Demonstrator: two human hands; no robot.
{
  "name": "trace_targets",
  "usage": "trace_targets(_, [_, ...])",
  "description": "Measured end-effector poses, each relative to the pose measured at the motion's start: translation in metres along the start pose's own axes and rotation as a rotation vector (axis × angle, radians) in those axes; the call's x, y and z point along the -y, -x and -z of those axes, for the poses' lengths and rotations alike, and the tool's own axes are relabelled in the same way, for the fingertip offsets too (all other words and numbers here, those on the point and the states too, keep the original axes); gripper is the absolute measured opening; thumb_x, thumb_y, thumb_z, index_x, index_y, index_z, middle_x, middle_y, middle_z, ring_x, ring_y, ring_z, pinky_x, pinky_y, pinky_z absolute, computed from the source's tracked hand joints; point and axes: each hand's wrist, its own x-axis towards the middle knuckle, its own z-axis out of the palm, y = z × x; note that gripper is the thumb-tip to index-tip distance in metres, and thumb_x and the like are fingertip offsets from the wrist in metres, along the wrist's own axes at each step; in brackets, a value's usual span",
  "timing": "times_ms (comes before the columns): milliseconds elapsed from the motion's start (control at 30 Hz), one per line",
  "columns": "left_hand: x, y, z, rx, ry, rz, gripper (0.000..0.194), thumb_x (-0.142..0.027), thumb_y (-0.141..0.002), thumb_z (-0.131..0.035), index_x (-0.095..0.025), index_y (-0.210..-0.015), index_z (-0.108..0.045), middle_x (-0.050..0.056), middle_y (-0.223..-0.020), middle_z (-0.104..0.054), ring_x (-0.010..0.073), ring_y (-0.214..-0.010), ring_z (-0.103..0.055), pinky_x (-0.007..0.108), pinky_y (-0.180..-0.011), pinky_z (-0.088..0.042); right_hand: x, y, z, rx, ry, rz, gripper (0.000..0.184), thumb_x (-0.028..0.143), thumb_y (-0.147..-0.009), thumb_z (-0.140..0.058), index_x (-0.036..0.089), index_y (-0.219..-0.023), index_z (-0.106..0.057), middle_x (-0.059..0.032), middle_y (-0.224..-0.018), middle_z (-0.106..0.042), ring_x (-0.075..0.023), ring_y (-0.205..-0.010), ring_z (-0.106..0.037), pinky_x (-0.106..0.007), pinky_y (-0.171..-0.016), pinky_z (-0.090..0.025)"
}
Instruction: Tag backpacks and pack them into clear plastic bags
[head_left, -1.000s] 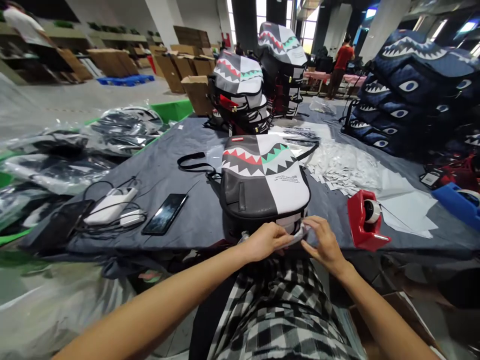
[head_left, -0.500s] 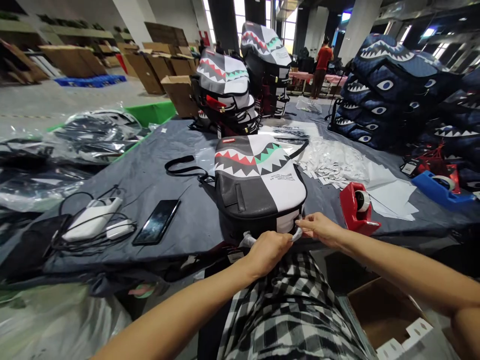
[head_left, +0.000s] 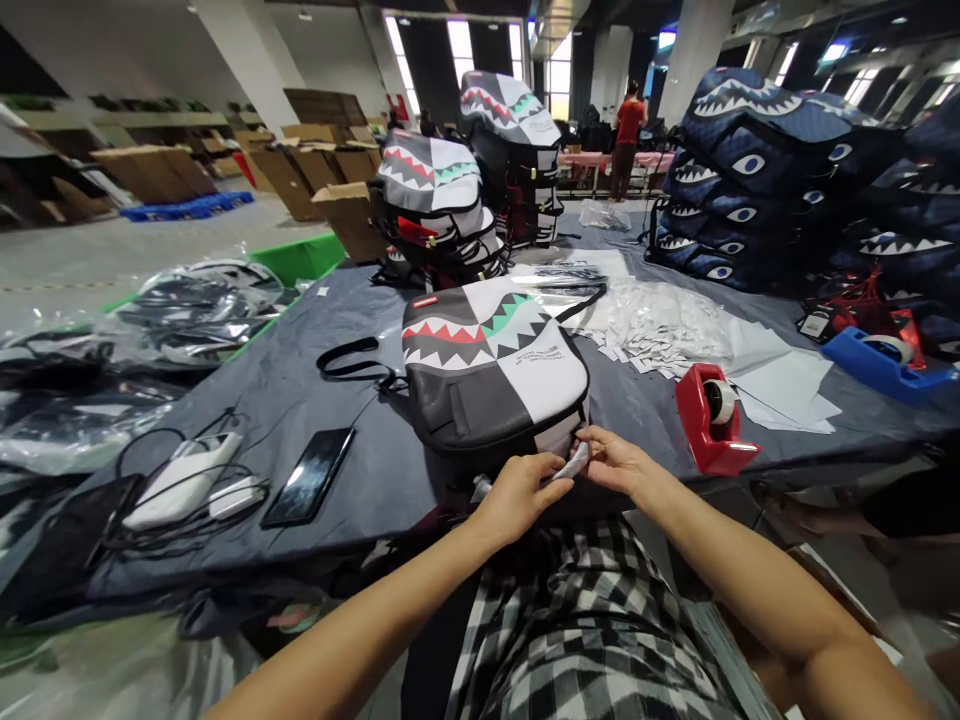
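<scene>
A black, grey and white backpack [head_left: 495,370] with red and green shark teeth lies on its back at the table's front edge, its top end toward me. A pale wrapping covers its carry handle [head_left: 576,462]. My left hand [head_left: 521,492] is closed round the handle, thumb and fingers pinching it. With its fingertips, my right hand [head_left: 611,460] grips the handle's right end, close to the bag. One black strap [head_left: 349,350] sticks out on the bag's left.
To the right stand a red tape dispenser [head_left: 712,420], a blue tape dispenser [head_left: 885,362] and a heap of white tags [head_left: 667,315]. A phone [head_left: 309,478] and a cabled white power bank [head_left: 184,480] lie left. Stacked backpacks [head_left: 431,190] and blue backpacks [head_left: 742,190] rise behind.
The view has shifted slightly. My left hand's grip on the wrapped handle has loosened a little, with thumb and fingers now more apart; my right hand stays at the handle's right end.
</scene>
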Motion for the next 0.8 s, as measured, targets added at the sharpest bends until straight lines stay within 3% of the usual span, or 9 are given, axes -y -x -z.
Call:
trace_targets(333, [-0.001,-0.001,-0.002,0.019,-0.136,0.008,0.041,-0.049,-0.091,-0.047,-0.021,-0.098,-0.076,0.003,-0.083,-0.076,0.0206,-0.073,-0.068,0.025,-0.068,-0.045,-0.017,-0.001,0.002,-0.056,-0.316,-0.101,0.022,0.012,-0.084,-0.063,0.019,-0.068,-0.048,0.0042,-0.058,-0.057,-0.0088,-0.053,-0.057,-0.020,-0.060,-0.053])
trace_targets(467, [0.002,-0.002,-0.001,0.024,-0.137,0.032,0.042,-0.051,-0.090,-0.048,-0.022,-0.102,-0.077,0.003,-0.086,-0.078,0.0226,-0.079,-0.070,0.026,-0.071,-0.048,-0.018,-0.001,-0.001,-0.049,-0.327,-0.121,0.023,0.016,-0.090,-0.057,0.018,-0.068,-0.050,0.0021,-0.061,-0.058,-0.0099,-0.054,-0.058,-0.022,-0.060,-0.053])
trace_targets(567, [0.006,-0.008,0.001,0.038,-0.015,0.023,0.040,-0.050,-0.085,-0.056,-0.023,-0.106,-0.076,0.002,-0.096,-0.079,0.0239,-0.086,-0.071,0.029,-0.078,-0.052,-0.015,-0.007,0.001,-0.049,-0.269,-0.064,0.028,0.023,-0.090,-0.063,0.018,-0.066,-0.051,0.0023,-0.061,-0.057,-0.0105,-0.058,-0.058,-0.022,-0.063,-0.052])
trace_targets(700, [0.011,-0.014,0.001,0.046,0.145,0.039,0.045,-0.053,-0.078,-0.063,-0.019,-0.104,-0.077,0.004,-0.095,-0.079,0.0274,-0.087,-0.073,0.035,-0.083,-0.056,-0.007,-0.001,0.018,-0.114,0.047,0.097,0.036,0.035,-0.082,-0.078,0.019,-0.060,-0.054,0.0012,-0.061,-0.056,-0.0145,-0.069,-0.059,-0.021,-0.063,-0.045])
trace_targets(800, [0.014,-0.014,-0.002,0.005,0.218,0.071,0.047,-0.054,-0.075,-0.066,-0.018,-0.102,-0.078,0.005,-0.093,-0.079,0.0275,-0.085,-0.074,0.037,-0.082,-0.058,0.006,0.029,0.047,-0.269,0.737,0.444,0.033,0.040,-0.080,-0.079,0.021,-0.062,-0.059,-0.0013,-0.071,-0.061,-0.0176,-0.081,-0.060,-0.022,-0.068,-0.040])
